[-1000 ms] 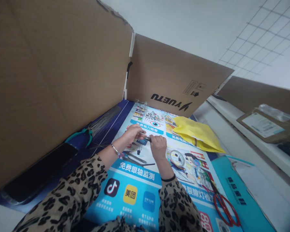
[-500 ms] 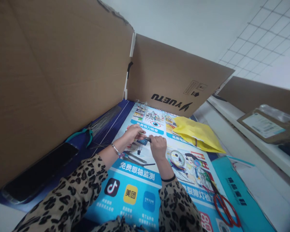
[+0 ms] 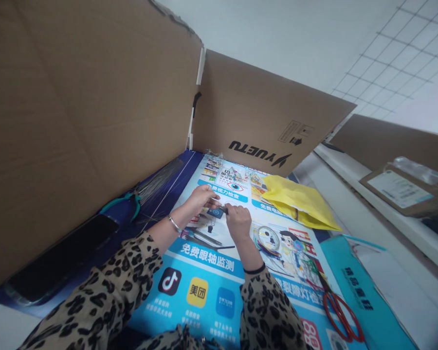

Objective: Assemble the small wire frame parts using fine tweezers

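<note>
My left hand and my right hand meet over a blue printed poster that covers the table. Both are pinched on a small thin dark piece held between their fingertips; it is too small to name. My left wrist carries a silver bangle, my right a black band. Both sleeves are leopard print.
Cardboard walls stand to the left and behind. Teal-handled pliers and a bundle of thin wires lie at the left, beside a black phone. A yellow bag, coiled coloured wire and red-handled scissors lie right.
My left hand has shifted very slightly; otherwise nothing has visibly moved.
</note>
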The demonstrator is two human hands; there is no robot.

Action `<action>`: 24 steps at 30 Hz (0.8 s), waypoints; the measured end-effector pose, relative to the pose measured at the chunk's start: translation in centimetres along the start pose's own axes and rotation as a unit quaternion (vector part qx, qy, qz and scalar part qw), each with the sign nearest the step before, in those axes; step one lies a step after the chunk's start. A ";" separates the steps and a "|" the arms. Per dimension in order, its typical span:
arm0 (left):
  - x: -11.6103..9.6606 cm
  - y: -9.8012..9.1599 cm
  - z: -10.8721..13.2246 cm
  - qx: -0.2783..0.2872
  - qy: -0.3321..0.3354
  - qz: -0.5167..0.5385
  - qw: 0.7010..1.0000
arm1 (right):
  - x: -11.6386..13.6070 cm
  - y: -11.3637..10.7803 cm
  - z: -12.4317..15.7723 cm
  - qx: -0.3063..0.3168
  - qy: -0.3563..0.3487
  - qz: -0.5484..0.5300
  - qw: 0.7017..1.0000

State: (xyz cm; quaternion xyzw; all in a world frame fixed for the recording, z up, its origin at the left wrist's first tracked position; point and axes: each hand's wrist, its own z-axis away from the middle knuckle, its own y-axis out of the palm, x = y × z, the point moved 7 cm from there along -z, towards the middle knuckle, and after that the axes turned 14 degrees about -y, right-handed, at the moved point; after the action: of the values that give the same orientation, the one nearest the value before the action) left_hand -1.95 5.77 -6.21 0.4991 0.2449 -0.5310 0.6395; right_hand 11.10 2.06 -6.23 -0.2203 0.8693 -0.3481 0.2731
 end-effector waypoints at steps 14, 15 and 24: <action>-1.8 0.9 0.7 0.020 0.081 -0.102 0.991 | -1.0 1.4 -0.5 0.143 0.073 -0.154 0.975; -1.9 1.0 0.8 0.030 0.089 -0.113 0.989 | -1.1 1.5 -0.4 0.160 0.085 -0.194 0.964; -1.7 2.5 1.6 0.137 0.132 -0.229 0.955 | -0.7 2.5 0.9 0.252 0.127 -0.485 0.828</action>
State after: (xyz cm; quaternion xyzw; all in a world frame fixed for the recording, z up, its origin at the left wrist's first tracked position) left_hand -0.52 4.90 -3.16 0.5777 0.3599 -0.6214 0.3880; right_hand 11.71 3.66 -8.31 -0.4914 0.5595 -0.6674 0.0025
